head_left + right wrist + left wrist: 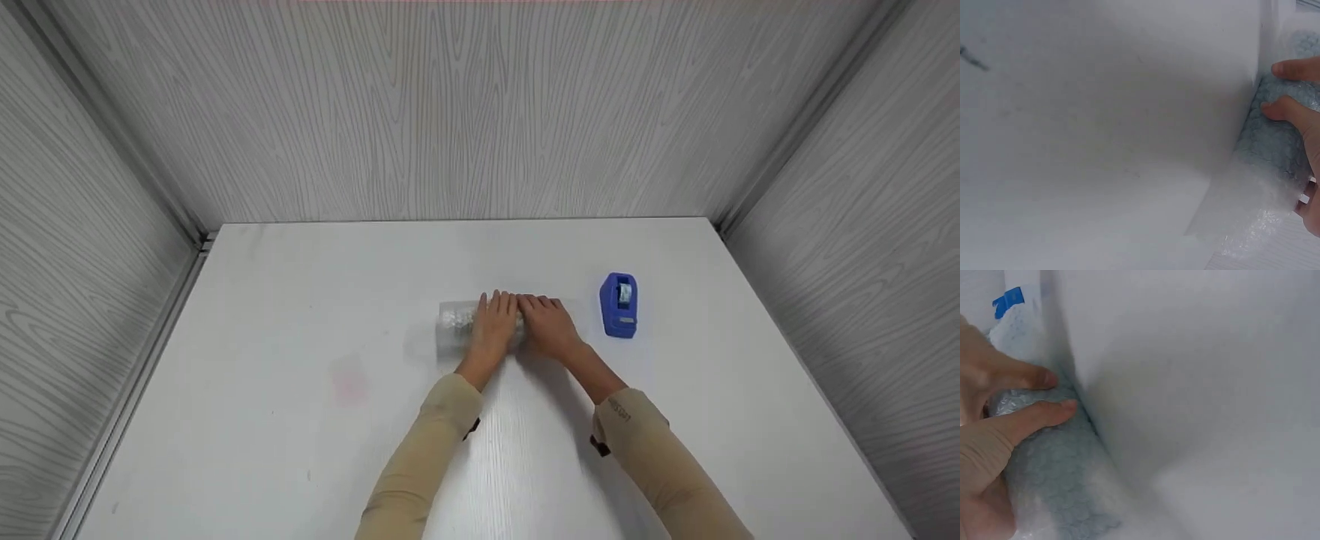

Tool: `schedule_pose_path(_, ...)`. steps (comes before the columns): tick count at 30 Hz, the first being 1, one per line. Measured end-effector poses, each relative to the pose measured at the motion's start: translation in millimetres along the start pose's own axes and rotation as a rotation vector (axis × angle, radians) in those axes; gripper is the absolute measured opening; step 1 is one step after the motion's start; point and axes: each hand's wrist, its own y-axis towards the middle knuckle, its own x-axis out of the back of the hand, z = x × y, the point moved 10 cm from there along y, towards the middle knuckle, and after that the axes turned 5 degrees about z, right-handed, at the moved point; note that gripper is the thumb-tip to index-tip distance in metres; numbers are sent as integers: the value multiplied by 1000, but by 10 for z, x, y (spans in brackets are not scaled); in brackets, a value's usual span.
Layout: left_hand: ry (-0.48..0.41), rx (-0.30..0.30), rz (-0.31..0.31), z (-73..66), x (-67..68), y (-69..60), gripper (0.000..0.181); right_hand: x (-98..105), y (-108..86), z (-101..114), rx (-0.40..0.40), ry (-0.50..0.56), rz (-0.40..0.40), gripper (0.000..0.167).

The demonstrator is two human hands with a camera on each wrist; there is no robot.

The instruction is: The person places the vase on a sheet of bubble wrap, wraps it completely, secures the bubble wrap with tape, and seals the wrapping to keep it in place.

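A roll of clear bubble wrap [453, 330] lies sideways on the white table, under both hands. My left hand [493, 330] lies over its middle, fingers across the top; in the left wrist view its thumb presses the near side of the bubble wrap [1058, 467]. Close beside it, my right hand [550, 328] grips the roll's right part, and the right wrist view has its thumb on the bubbled surface [1272, 138]. Both hands curl round the roll, thumbs near each other. Whether anything is wrapped inside, I cannot tell.
A blue tape dispenser [619, 306] with a roll of tape stands on the table [300, 420], right of the hands. Grey wood-grain panels [465, 112] rise behind the table and at both sides. A faint pink stain [349, 379] marks the tabletop on the left.
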Motion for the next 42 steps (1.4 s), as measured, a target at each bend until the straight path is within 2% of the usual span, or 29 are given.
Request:
schedule_pose_path(2, 65, -5, -37, 1, -13, -23, 40, -1, 36, -12, 9, 32, 20, 56)
schedule_pose_path(5, 95, -20, -106, 4, 3, -41, 40, -2, 76, -43, 16, 76, 50, 63)
schedule_pose_path(9, 57, -38, -199, 22, 75, -52, 40, 2, 103, -69, 34, 133, 75, 70)
schedule_pose_path(11, 25, -47, -215, 34, 96, -52, 42, 4, 109, -76, 41, 164, 84, 71)
schedule_pose_path(19, -82, -74, -157, 76, 134, -32, 42, -36, 91, -67, 20, 221, 164, 75)
schedule_pose_path(22, -111, -84, -97, 100, 101, -6, 49, -43, 62, -14, 14, 186, 173, 82)
schedule_pose_path(27, -170, -95, 21, 121, 34, 35, 60, -37, 12, 59, 6, 78, 123, 91)
schedule_pose_path(32, -171, -106, 52, 114, 37, 15, 67, -44, 9, 52, -17, 39, 64, 86)
schedule_pose_path(37, -116, -109, 15, 94, 12, -27, 68, -44, 25, 38, 21, 60, 47, 81)
schedule_pose_path(42, -62, -98, -138, 85, 24, -79, 55, -58, 62, -20, 19, 116, 79, 78)
